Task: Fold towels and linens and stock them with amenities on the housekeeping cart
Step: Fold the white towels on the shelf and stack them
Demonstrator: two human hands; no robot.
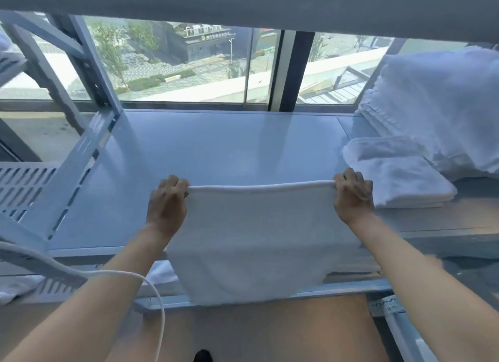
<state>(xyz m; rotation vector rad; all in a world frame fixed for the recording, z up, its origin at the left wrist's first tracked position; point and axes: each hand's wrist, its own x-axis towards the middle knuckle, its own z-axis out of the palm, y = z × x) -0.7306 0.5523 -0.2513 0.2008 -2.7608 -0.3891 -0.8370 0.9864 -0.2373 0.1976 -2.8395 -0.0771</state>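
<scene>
A white towel (256, 240) hangs doubled over in front of me, its folded top edge stretched level above the pale shelf (216, 151). My left hand (167, 202) grips the top left corner with curled fingers. My right hand (352, 197) grips the top right corner the same way. The towel's lower end drops past the shelf's front edge and hides part of the level below.
A folded white towel (399, 172) lies on the shelf to the right, with a tall stack of white linens (442, 110) behind it. A metal upright (89, 73) stands at left. A white cable (129, 278) loops over my left forearm. Windows lie behind the shelf.
</scene>
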